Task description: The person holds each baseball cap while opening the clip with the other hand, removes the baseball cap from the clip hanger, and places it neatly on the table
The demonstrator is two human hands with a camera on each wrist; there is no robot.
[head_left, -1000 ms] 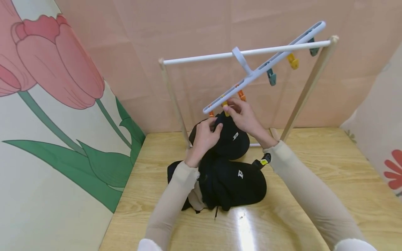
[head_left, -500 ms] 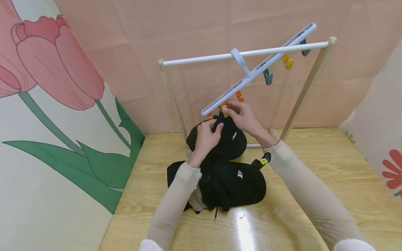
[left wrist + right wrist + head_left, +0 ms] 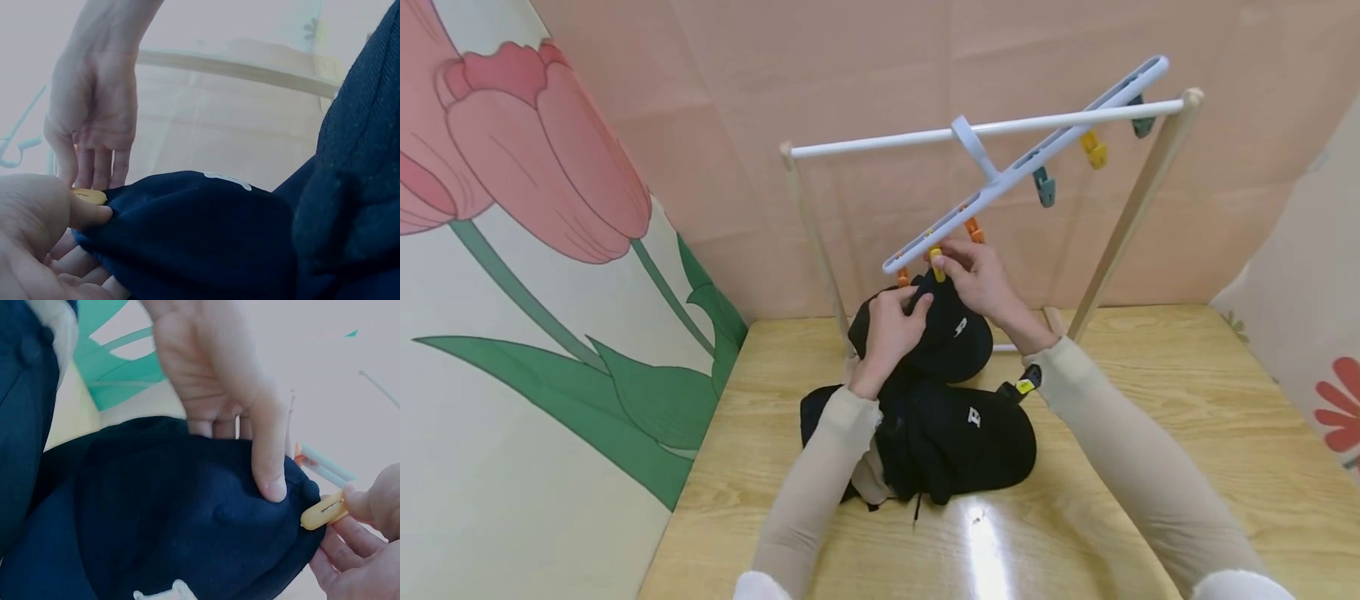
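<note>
A dark navy cap [image 3: 961, 346] with a small white emblem hangs below the lower left end of a pale blue clip hanger [image 3: 1015, 172]. My left hand [image 3: 891, 332] pinches the cap's fabric near its top, thumb on the near side. My right hand [image 3: 988, 287] pinches a yellow clothespin [image 3: 937, 265] on that hanger between thumb and fingers. In the right wrist view the clothespin [image 3: 322, 514] lies against the edge of the cap [image 3: 169, 500]. An orange clothespin [image 3: 903, 277] sits at the hanger's end, just above the cap; whether it grips the cloth is unclear.
The tilted hanger hooks over a white rod [image 3: 880, 143] on a wooden-legged stand. More clothespins, such as a teal one [image 3: 1044, 188], hang along its right half. More dark caps [image 3: 992, 446] lie piled on the wooden table [image 3: 1165, 400] beneath my forearms.
The hanger sways slightly, first left and then a little back right. Both hands keep nearly the same place and hold on the cap and the yellow clothespin.
</note>
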